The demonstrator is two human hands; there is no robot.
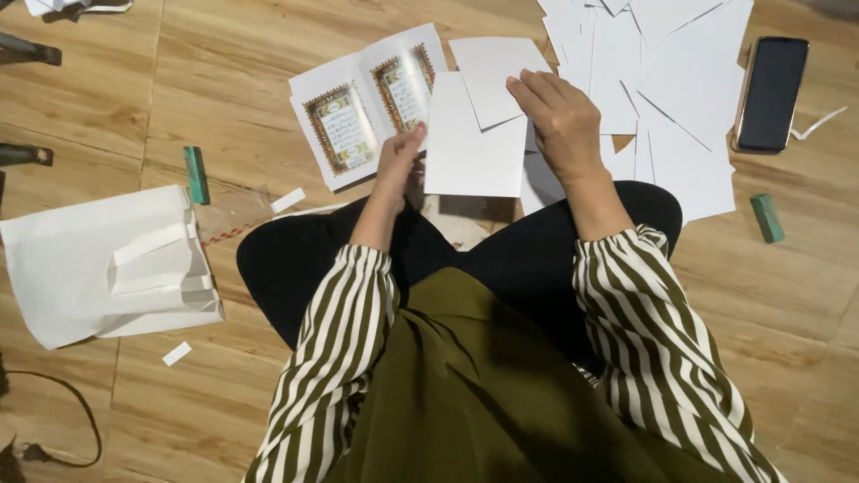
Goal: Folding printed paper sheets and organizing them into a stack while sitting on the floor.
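The person sits on a wood floor [107, 89] with legs crossed. The left hand [400, 164] pinches the left edge of a white card [472, 148], fingers close together. The right hand [559, 121] lies flat on a second card [490, 76], which overlaps the top of the first one; its fingers are stretched out and near each other. Just left of the cards lies an open booklet [362, 107] with two framed pages. A pile of white sheets [680, 98] sits to the right, with a dark phone [770, 92] beside it. A green stick [196, 174], maybe glue, lies to the left, above a big folded paper [80, 268].
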